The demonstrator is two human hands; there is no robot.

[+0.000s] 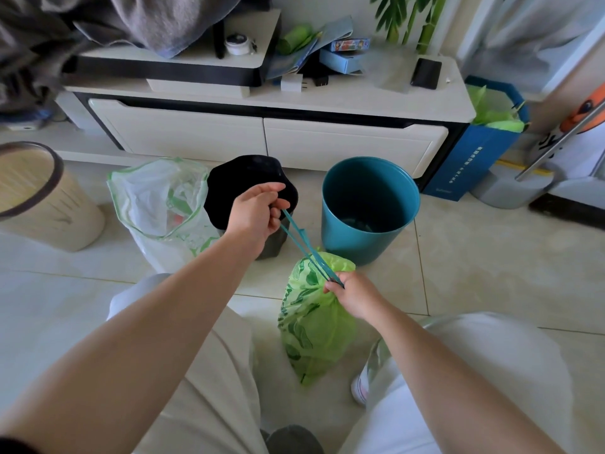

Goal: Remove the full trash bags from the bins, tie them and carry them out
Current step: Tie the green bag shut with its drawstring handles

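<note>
Pale tiled floor (491, 273) before white cabinet (262, 139)

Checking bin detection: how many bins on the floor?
3: beige bin far left, black-lined bin behind the left hand, teal bin right of it. Others may sit off-frame.

Home living room, low TV cabinet (262, 139), tiled floor (491, 273), houseplant (415, 18)

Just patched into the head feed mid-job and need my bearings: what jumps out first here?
Dead centre, the left hand pulls a teal drawstring taut while the right hand pinches the neck of a green trash bag standing on the tiled floor between the knees. Just behind it sits a teal bin with no liner, and to its left a clear bag beside a black-lined bin.
</note>
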